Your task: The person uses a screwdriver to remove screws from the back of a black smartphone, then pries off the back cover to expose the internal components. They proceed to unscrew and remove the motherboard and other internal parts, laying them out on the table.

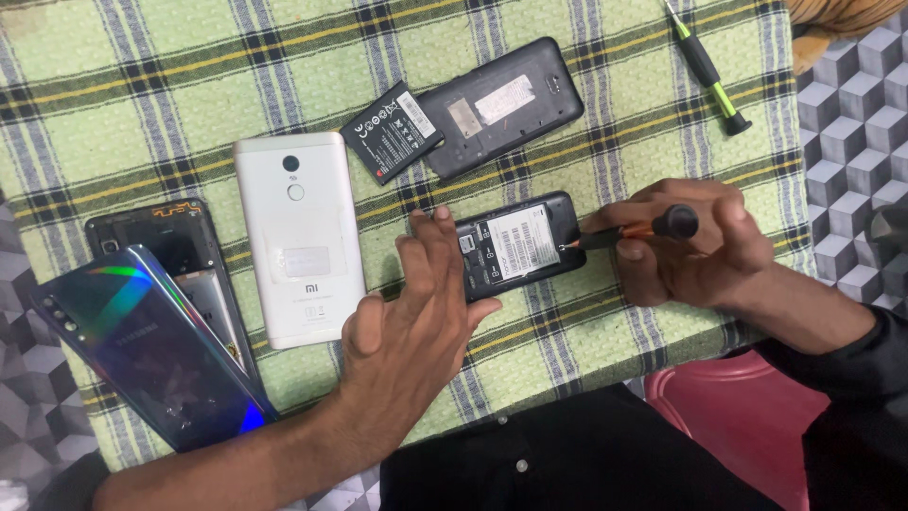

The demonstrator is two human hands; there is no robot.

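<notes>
A small black phone (518, 241) lies back-open on the checked cloth, its white-labelled battery bay showing. My left hand (413, 322) presses flat on the phone's left end, fingers spread. My right hand (690, 241) grips a small black screwdriver (632, 230) with an orange band. The screwdriver's tip touches the phone's right edge.
A loose black battery (392, 131) and a black back cover (501, 106) lie above. A white phone (300, 237) lies face down on the left, beside an opened phone frame (156, 232) and a shiny blue back panel (151, 345). A green-black screwdriver (707, 68) lies top right. Green checked cloth (142, 95) covers the table; a red stool (747, 416) stands below.
</notes>
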